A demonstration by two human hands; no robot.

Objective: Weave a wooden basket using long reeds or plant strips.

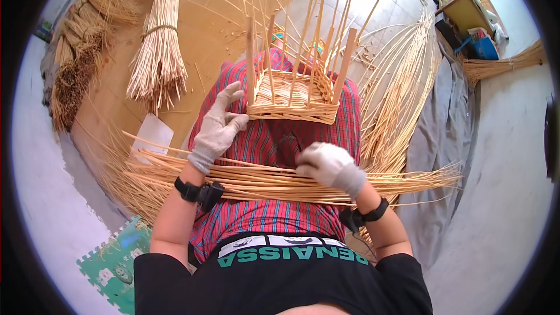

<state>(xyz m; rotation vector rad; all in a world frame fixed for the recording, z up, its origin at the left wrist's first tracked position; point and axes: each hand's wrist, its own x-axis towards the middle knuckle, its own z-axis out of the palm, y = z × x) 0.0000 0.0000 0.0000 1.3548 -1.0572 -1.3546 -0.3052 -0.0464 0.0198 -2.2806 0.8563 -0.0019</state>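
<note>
Basket [291, 98]: resting right of our left fingers [225, 100].
Left hand [217, 130]: we're holding empty fingers apart.
Right hand [326, 162]: we're holding fingers curled, grip unclear.

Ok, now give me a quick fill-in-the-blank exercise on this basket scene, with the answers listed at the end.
1. The left hand and right hand both wear ____.
2. The hand nearer the unfinished basket is the ____ one.
3. The striped cloth beneath the loose rods is mostly ____.
4. The jigsaw-edged mat at the picture's lower left is mainly ____.

Missing words: gloves; left; red; green.
</note>
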